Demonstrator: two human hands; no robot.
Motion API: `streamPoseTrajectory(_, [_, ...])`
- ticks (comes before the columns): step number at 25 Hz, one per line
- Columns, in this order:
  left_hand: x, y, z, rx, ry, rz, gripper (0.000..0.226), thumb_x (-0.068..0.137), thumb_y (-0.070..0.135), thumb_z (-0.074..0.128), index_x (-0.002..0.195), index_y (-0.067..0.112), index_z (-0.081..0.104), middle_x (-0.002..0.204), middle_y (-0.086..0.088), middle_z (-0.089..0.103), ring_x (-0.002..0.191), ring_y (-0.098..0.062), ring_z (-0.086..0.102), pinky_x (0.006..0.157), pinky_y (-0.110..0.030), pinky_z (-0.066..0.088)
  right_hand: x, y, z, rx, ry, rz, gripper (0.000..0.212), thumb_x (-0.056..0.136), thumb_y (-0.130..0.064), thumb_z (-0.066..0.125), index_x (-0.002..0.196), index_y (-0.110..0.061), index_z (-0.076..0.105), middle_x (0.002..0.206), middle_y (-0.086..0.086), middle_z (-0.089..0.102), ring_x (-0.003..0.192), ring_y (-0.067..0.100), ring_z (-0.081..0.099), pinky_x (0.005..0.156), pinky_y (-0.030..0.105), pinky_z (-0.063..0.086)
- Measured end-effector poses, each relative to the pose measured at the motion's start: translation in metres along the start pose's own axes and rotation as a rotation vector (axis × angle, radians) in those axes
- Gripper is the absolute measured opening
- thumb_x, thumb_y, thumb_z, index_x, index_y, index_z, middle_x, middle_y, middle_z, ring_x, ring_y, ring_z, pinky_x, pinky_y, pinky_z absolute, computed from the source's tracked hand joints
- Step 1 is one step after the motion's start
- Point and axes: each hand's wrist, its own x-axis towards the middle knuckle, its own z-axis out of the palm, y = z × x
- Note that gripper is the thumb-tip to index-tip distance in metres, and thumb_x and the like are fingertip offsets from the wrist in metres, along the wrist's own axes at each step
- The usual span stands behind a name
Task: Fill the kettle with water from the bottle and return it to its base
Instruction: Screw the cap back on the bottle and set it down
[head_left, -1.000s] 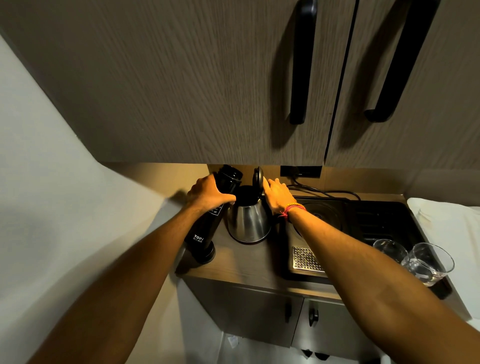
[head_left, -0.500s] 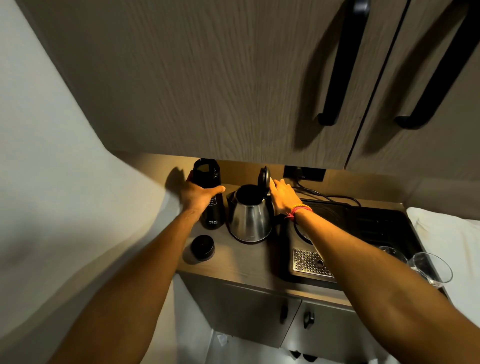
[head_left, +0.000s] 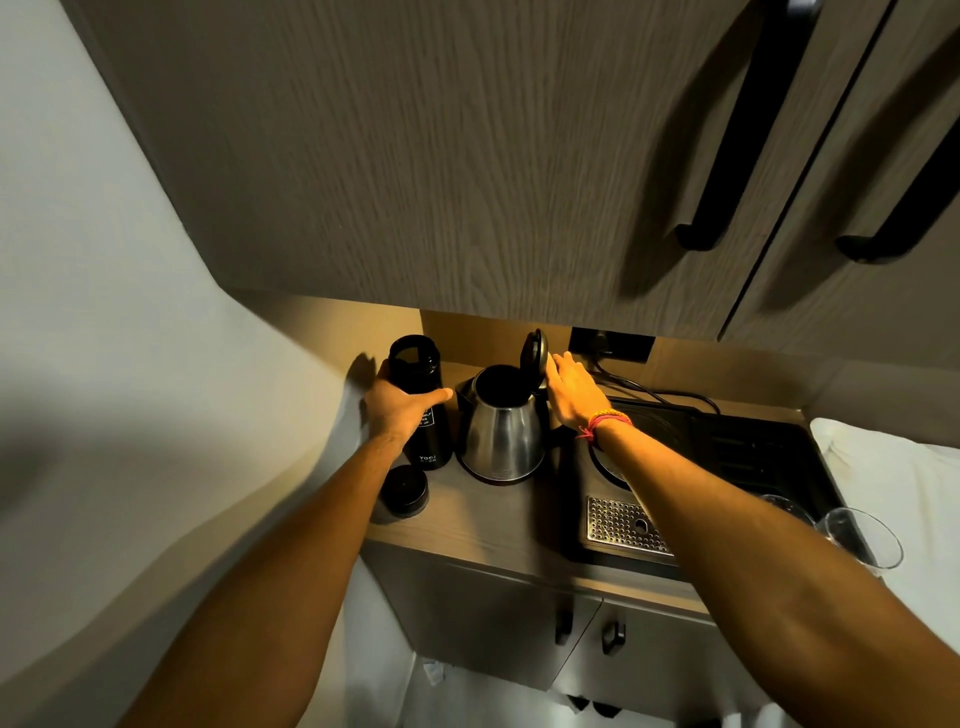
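Note:
A steel kettle (head_left: 501, 436) stands on the wooden counter (head_left: 493, 514) with its black lid (head_left: 535, 355) flipped up. My right hand (head_left: 574, 389) rests against the back of that lid and the handle side, fingers extended. Left of the kettle a black bottle (head_left: 418, 400) stands upright and uncapped, and my left hand (head_left: 400, 408) is wrapped around its middle. The bottle's black cap (head_left: 404, 491) lies on the counter in front of it. A round kettle base (head_left: 610, 465) shows on the black tray, partly hidden by my right forearm.
A black tray (head_left: 753, 452) with a metal drip grille (head_left: 618, 522) fills the counter's right side, with two glasses (head_left: 862, 538) at its front right. A socket and cable (head_left: 613, 345) sit behind. Upper cabinets (head_left: 467, 156) hang low overhead. A wall (head_left: 130, 338) closes the left.
The bottle went from tilted toward the kettle to standing upright on the counter beside it. My right hand stayed at the open lid.

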Motion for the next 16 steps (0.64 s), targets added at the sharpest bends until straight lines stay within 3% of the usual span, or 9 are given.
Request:
streamPoseTrajectory(6, [0.008, -0.002, -0.011, 0.085, -0.137, -0.008, 0.075, 0.069, 0.032, 0.094, 0.132, 0.005, 0.063, 0.125, -0.014, 0.072, 0.118, -0.032, 0.069, 0.100, -0.045, 0.059, -0.041, -0.034, -0.050, -0.022, -0.022, 0.039, 0.042, 0.104, -0.010, 0.032, 0.144, 0.004, 0.033, 0.139, 0.025, 0.043, 0.129, 0.039, 0.043, 0.110, 0.044, 0.038])
streamPoseTrajectory(10, [-0.002, -0.025, -0.020, 0.337, -0.308, -0.037, 0.074, 0.072, 0.028, 0.092, 0.135, 0.006, 0.059, 0.131, -0.015, 0.069, 0.123, -0.034, 0.066, 0.107, -0.048, 0.053, -0.072, -0.058, -0.082, -0.019, -0.079, 0.121, 0.027, 0.105, -0.003, 0.027, 0.118, 0.008, 0.048, 0.151, 0.030, 0.033, 0.140, 0.038, 0.036, 0.120, 0.042, 0.028])
streamPoseTrajectory(12, [-0.017, -0.046, -0.020, 0.619, -0.398, -0.011, 0.075, 0.077, 0.035, 0.088, 0.139, 0.007, 0.056, 0.137, -0.016, 0.065, 0.126, -0.036, 0.063, 0.108, -0.049, 0.052, -0.083, -0.061, -0.086, -0.007, -0.127, 0.095, 0.028, 0.105, -0.003, 0.026, 0.120, 0.007, 0.048, 0.138, 0.027, 0.045, 0.126, 0.038, 0.045, 0.121, 0.042, 0.026])
streamPoseTrajectory(14, [-0.035, -0.064, -0.018, 0.891, -0.429, 0.008, 0.074, 0.080, 0.042, 0.083, 0.140, 0.009, 0.055, 0.139, -0.017, 0.061, 0.127, -0.037, 0.060, 0.106, -0.049, 0.052, -0.090, -0.070, -0.092, 0.162, -0.100, 0.162, 0.026, 0.104, 0.002, 0.027, 0.096, 0.004, 0.052, 0.101, 0.020, 0.051, 0.089, 0.028, 0.047, 0.123, 0.041, 0.024])
streamPoseTrajectory(15, [-0.043, -0.069, -0.016, 0.968, -0.419, 0.005, 0.072, 0.080, 0.042, 0.082, 0.139, 0.009, 0.055, 0.139, -0.017, 0.061, 0.127, -0.037, 0.060, 0.104, -0.049, 0.054, -0.092, -0.071, -0.091, 0.253, -0.089, 0.169, 0.025, 0.104, 0.003, 0.028, 0.097, 0.004, 0.052, 0.100, 0.020, 0.050, 0.088, 0.027, 0.046, 0.122, 0.041, 0.025])
streamPoseTrajectory(16, [-0.050, -0.073, -0.016, 1.009, -0.400, 0.002, 0.071, 0.080, 0.041, 0.081, 0.138, 0.010, 0.056, 0.138, -0.017, 0.060, 0.126, -0.036, 0.061, 0.102, -0.048, 0.055, -0.088, -0.066, -0.091, 0.116, -0.083, 0.158, 0.024, 0.104, 0.001, 0.029, 0.111, 0.007, 0.051, 0.113, 0.024, 0.052, 0.099, 0.032, 0.048, 0.120, 0.041, 0.028])
